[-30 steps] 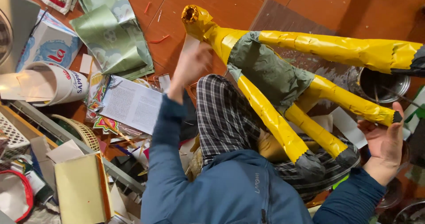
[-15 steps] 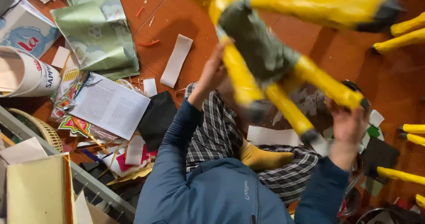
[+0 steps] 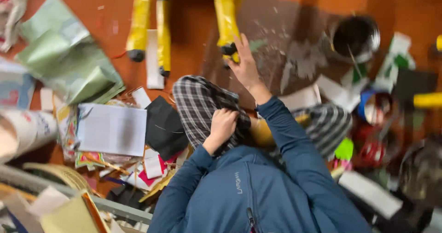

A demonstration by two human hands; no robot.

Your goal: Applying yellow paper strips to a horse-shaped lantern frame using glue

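A figure with several yellow-taped legs point(image 3: 140, 21) stands on the orange floor at the top; its body is cut off by the frame edge. My right hand point(image 3: 245, 65) reaches forward with fingers spread and touches the dark foot of the nearest yellow leg point(image 3: 226, 12). My left hand point(image 3: 223, 125) rests curled on my plaid-trousered knee point(image 3: 198, 104) and holds no object. Blue jacket sleeves cover both arms.
A black pot point(image 3: 355, 34) stands at the upper right on a brown mat point(image 3: 285, 40). Green paper point(image 3: 60, 58), a white sheet point(image 3: 113, 129), a black piece point(image 3: 163, 127), a white strip point(image 3: 154, 60) and a paper roll point(image 3: 23, 132) lie left. Tape rolls point(image 3: 374, 108) and scraps lie right.
The yellow figure was up in the air in both hands; now it stands on the floor. My left hand has dropped to my knee, and my right hand stays at a leg.
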